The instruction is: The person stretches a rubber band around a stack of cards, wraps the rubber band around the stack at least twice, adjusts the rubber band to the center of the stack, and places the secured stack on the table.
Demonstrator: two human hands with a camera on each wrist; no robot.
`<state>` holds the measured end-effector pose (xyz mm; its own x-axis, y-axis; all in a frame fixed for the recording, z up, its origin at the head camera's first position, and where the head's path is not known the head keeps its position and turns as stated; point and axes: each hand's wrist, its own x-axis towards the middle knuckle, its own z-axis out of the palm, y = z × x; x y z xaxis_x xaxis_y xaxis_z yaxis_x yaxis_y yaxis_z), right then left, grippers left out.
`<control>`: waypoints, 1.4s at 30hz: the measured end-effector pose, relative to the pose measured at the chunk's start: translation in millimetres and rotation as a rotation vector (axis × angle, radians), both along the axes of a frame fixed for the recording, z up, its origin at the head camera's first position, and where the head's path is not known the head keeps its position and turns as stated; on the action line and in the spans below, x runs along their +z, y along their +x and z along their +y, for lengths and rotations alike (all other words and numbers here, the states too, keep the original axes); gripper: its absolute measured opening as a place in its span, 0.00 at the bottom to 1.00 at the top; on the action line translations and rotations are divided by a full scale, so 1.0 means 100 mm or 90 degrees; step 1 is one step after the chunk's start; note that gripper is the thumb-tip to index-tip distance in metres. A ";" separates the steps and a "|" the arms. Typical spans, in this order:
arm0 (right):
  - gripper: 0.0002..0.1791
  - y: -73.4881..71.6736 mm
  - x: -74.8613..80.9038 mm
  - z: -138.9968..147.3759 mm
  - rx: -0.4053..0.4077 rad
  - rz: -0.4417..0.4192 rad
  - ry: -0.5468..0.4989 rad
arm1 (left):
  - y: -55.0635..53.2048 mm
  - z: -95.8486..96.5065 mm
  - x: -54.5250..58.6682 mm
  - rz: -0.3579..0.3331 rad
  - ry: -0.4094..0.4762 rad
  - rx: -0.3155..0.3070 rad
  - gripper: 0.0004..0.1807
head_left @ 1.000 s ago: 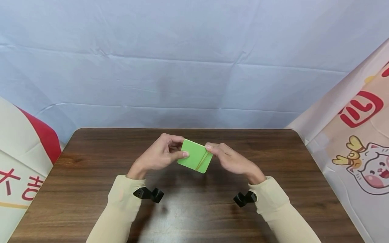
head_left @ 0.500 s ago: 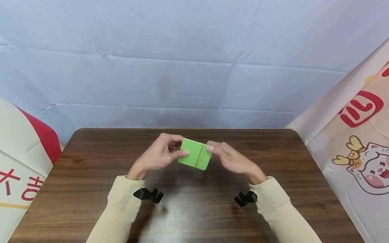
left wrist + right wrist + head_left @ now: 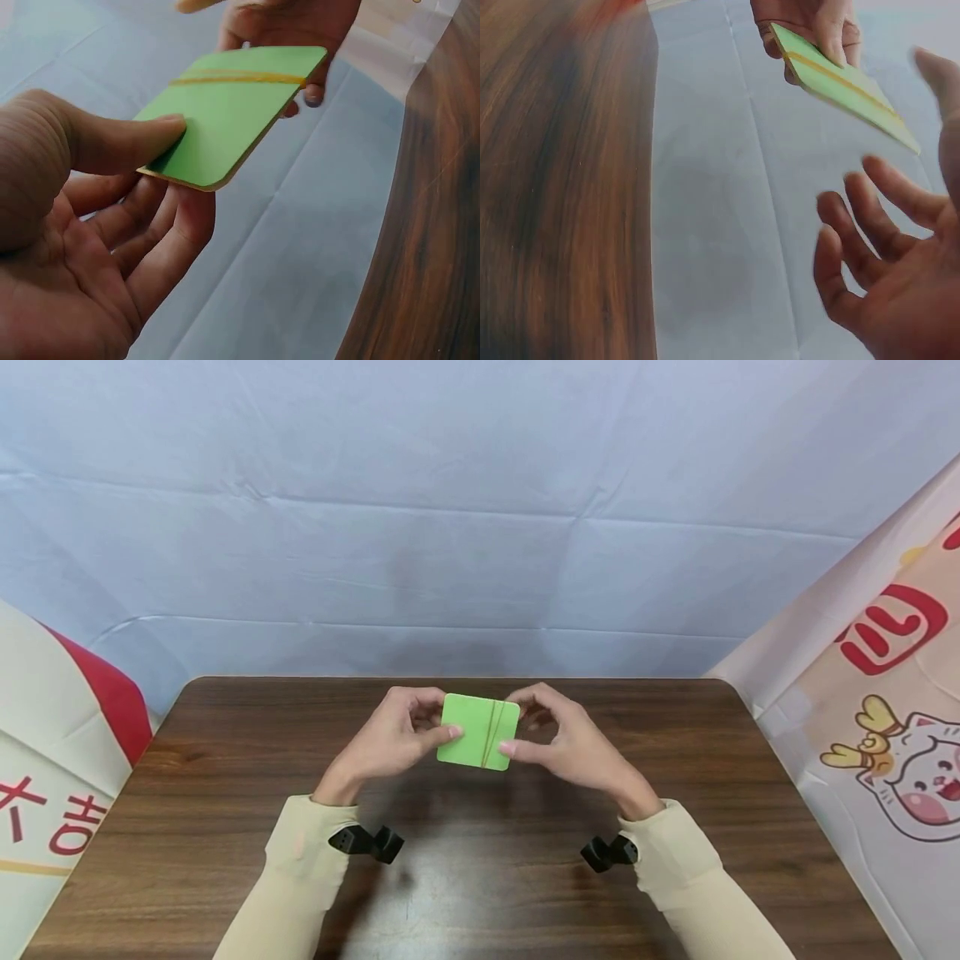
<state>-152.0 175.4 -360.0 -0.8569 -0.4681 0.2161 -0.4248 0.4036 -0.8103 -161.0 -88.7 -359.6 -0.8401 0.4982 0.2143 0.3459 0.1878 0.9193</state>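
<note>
A thin green square card (image 3: pixel 468 727) with rounded corners is held up over the table. Around its right part runs a yellowish rubber band (image 3: pixel 491 733), its strands crossing the face at a slant. My left hand (image 3: pixel 390 739) pinches the card's left side, thumb on the green face and fingers behind; the left wrist view shows a tan edge on the card (image 3: pixel 225 120). On the other side is my right hand (image 3: pixel 577 743), its thumb overlapping the lower right corner in the head view. From the right wrist, that hand (image 3: pixel 900 277) appears with fingers spread and apart from the card.
The dark wooden table (image 3: pixel 225 760) spreads beneath both hands. Behind it hangs a pale blue-grey cloth (image 3: pixel 450 527), with printed cloths at left and right (image 3: pixel 885 760). Each forearm carries a small black wrist camera (image 3: pixel 367 841).
The right hand has loosened from the card's upper right corner and its fingers have spread. The card has turned closer to level, and the band sits slightly farther left on it.
</note>
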 end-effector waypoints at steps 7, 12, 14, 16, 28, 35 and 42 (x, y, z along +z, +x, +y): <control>0.52 0.01 -0.03 -0.03 -0.020 0.166 0.035 | 0.00 0.01 -0.01 -0.041 0.030 0.043 0.06; 0.57 0.03 -0.03 -0.04 -0.015 0.224 0.079 | -0.01 0.02 -0.01 -0.062 0.055 0.046 0.07; 0.57 0.03 -0.03 -0.04 -0.022 0.233 0.092 | -0.01 0.02 -0.01 -0.066 0.059 0.045 0.09; 0.56 0.03 -0.03 -0.04 -0.026 0.237 0.098 | -0.01 0.03 -0.01 -0.067 0.062 0.046 0.11; 0.53 0.00 -0.04 0.00 -0.026 0.232 0.067 | 0.03 0.01 0.02 0.107 -0.013 0.053 0.46; 0.52 -0.01 -0.05 0.02 -0.018 0.217 0.054 | 0.09 -0.02 0.03 0.248 -0.192 0.097 0.55; 0.54 0.00 -0.05 0.02 -0.012 0.216 0.056 | 0.09 -0.01 0.01 0.308 -0.221 0.127 0.49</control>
<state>-152.3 177.0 -364.6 -0.7518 -0.4820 0.4500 -0.6558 0.4758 -0.5861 -151.6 -89.6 -358.4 -0.7722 0.4508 0.4477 0.6354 0.5507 0.5413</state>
